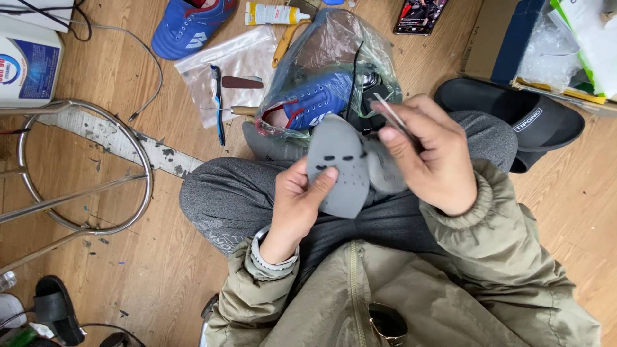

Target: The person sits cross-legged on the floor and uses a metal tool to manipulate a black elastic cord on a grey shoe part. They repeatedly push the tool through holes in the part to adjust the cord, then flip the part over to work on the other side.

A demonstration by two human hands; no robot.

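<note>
My left hand [297,199] grips a grey shoe insole piece [339,168] with small dark slots, held over my lap. My right hand [427,154] pinches a thin needle-like metal tool [387,112] just above the grey piece and also touches its right edge. A blue sports shoe [315,103] lies in a clear plastic bag [334,51] on the floor just beyond my knees.
A second blue shoe [186,26], a glue tube [273,13], a toothbrush [218,103] on a plastic sheet, a phone [421,14], black slippers [514,112], a cardboard box [508,38] and a metal stool frame [83,167] surround me on the wooden floor.
</note>
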